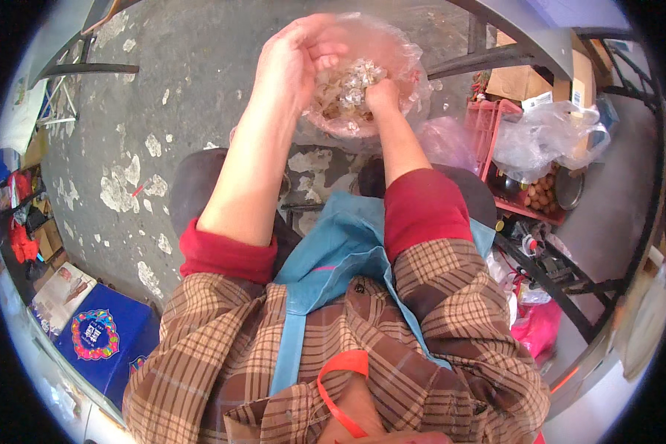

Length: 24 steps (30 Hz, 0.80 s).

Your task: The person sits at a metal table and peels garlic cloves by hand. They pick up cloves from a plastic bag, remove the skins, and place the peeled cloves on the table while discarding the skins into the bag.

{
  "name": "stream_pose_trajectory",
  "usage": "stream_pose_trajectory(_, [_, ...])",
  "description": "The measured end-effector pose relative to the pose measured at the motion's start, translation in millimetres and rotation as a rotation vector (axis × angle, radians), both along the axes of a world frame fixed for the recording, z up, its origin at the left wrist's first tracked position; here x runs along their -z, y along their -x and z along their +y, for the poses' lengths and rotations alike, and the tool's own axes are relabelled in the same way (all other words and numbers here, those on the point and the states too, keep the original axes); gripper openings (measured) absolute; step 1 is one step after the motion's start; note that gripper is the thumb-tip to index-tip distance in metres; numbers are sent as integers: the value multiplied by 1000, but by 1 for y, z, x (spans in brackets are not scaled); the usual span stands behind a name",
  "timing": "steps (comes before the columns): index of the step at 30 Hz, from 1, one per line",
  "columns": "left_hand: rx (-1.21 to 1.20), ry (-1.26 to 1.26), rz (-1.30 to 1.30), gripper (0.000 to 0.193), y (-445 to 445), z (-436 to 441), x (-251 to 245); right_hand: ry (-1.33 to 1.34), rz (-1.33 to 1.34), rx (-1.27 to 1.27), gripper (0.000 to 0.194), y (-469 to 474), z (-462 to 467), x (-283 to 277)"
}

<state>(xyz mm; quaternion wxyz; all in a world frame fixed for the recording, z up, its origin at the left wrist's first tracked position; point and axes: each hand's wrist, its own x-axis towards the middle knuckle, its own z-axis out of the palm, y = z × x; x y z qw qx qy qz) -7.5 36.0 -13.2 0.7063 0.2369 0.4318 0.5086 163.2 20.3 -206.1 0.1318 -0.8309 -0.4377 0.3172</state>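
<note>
A round container lined with a clear plastic bag [419,53] stands on the floor before me. It holds a heap of pale, papery pieces [349,83], perhaps skins or dried food; I cannot tell which. My left hand [305,53] is over the near left rim, palm turned inward, its fingers loosely curled and apart with nothing seen in them. My right hand [383,95] reaches into the right side of the heap. Its fingertips are hidden, so whether it grips any pieces is unclear.
A pink plastic crate [483,133] on the right holds round brown items [541,194], with a clear plastic bag [533,139] over it. Dark table legs [477,60] stand at upper right. A blue box [108,338] sits at lower left on the worn grey floor [105,144].
</note>
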Motion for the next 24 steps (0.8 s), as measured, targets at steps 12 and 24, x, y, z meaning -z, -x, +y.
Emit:
stream_pose_trajectory(12, [-20,102,-129,25,20,12,2,505,-89,-408,38,3,21,137])
stream_pose_trajectory(24, [41,98,-106,29,17,19,15,347,-193,-215,35,9,21,140])
